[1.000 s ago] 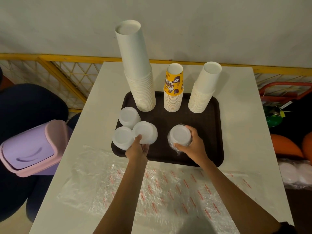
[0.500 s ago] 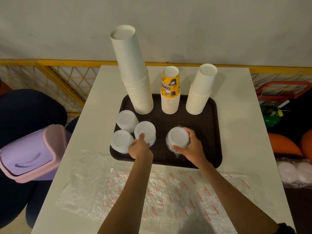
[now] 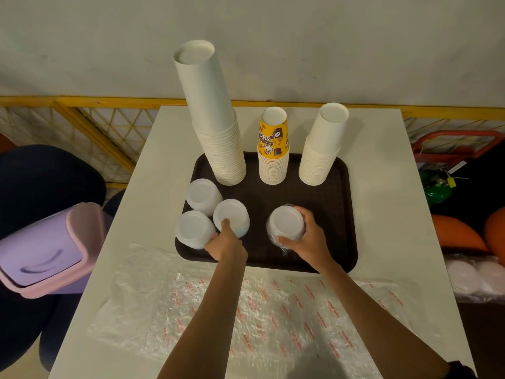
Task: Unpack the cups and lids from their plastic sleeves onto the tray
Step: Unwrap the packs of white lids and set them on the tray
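Right hand (image 3: 307,237) curls its fingers and thumb round a short stack of white plastic lids (image 3: 285,224) that is wrapped in crinkled clear film; the stack stands on the dark brown rectangular tray (image 3: 328,214), near the middle of its near edge. Left hand (image 3: 222,242) lies over the tray's near left corner with a fingertip on one bare stack of white lids (image 3: 232,216) and another touching the stack beside it (image 3: 192,228); it grasps nothing that I can make out. A third bare lid stack (image 3: 203,195) stands just behind those two.

Along the tray's far edge stand three unwrapped columns of paper cups: a tall white one (image 3: 218,132) at the left, a shorter one topped with a yellow printed cup (image 3: 273,149) in the middle, and a white one (image 3: 322,149) at the right. A flattened clear plastic sleeve with red lettering (image 3: 273,310) covers the near edge of the white table (image 3: 382,201).

By my reckoning the cups are done and three lid stacks too; this wrapped stack is left. Off the table's right side, what look like more bagged white lids (image 3: 478,277) may remain.
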Demonstrator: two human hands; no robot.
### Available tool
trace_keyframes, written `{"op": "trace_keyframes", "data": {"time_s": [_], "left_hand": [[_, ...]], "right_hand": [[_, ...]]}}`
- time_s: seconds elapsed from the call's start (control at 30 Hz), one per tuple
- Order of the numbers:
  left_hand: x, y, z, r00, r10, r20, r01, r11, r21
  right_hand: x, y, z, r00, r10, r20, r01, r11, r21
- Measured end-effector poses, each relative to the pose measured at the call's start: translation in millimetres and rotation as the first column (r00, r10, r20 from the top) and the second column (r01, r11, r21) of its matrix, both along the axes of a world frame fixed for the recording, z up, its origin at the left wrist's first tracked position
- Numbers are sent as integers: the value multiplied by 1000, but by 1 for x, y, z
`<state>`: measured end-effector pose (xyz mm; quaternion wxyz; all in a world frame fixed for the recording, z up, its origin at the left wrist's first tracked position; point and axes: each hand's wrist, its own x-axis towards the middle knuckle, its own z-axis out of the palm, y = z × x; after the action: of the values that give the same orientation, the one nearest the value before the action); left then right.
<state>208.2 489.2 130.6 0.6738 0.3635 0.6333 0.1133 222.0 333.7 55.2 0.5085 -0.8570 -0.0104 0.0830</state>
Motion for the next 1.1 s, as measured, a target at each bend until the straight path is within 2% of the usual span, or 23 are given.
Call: {"op": "trace_keyframes", "data": {"time_s": [0.2, 0.47, 0.67, 0.8, 0.97, 1.1], "left_hand": [[-1, 1, -6, 999, -43, 0, 43, 996, -78], [-1, 5, -11, 996, -89, -7, 88, 991, -101], [-22, -6, -19, 953, -303, -22, 297, 944, -146], [-32, -22, -25, 902, -432, 13, 428, 890, -158], [-19, -30, -27, 830, -554, 69, 557, 830, -39], [-7, -35, -31, 741, -668, 71, 665, 745, 64]], "right_hand": [[0, 0, -2, 1000, 5, -2, -5, 1000, 4], [1, 0, -1, 1000, 6, -13, -6, 1000, -2], [1, 0, 4, 999, 11, -31, -10, 1000, 12], [1, 0, 8, 1000, 15, 9, -16, 1000, 6], [-2, -2, 21, 990, -96, 101, 91, 994, 51], [-1, 0, 26, 970, -207, 128, 195, 976, 100]]}}
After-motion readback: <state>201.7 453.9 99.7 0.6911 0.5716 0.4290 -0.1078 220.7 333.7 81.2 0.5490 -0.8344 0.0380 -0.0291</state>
